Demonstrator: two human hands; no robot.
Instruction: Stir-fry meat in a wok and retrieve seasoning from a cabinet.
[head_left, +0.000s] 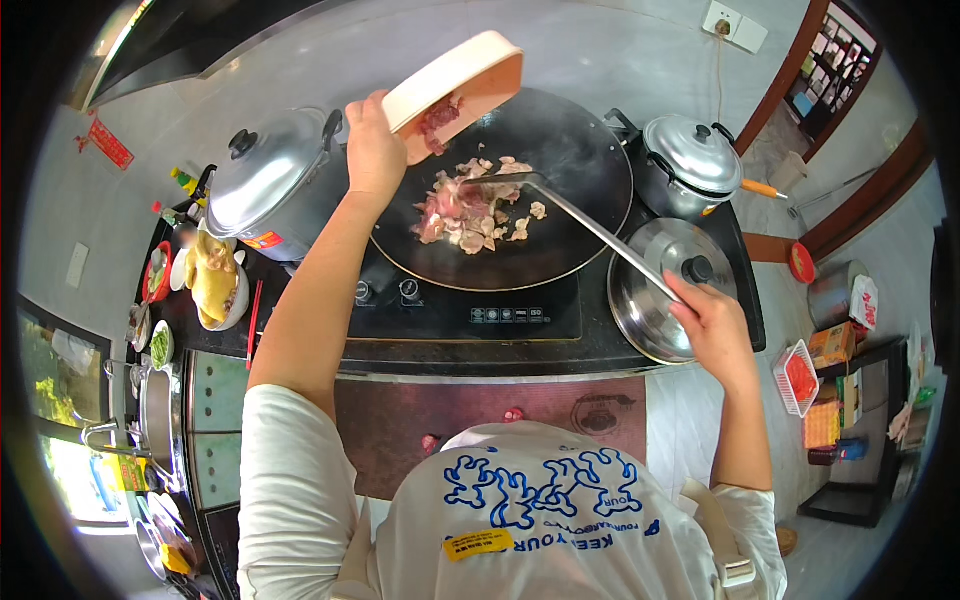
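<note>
My left hand grips a pale rectangular dish by its near end and holds it tilted over the wok. Some dark red raw meat clings inside the dish. Below it, a heap of sliced meat, part pink and part pale, lies in the wok. My right hand is closed around the long metal handle of a wok spatula, whose blade touches the top of the heap. Faint steam shows over the wok's right side.
Left of the wok stands a large lidded aluminium pot; a whole plucked chicken rests in a bowl beside it. Red chopsticks lie near the counter edge. On the right are a glass lid and a smaller lidded pot.
</note>
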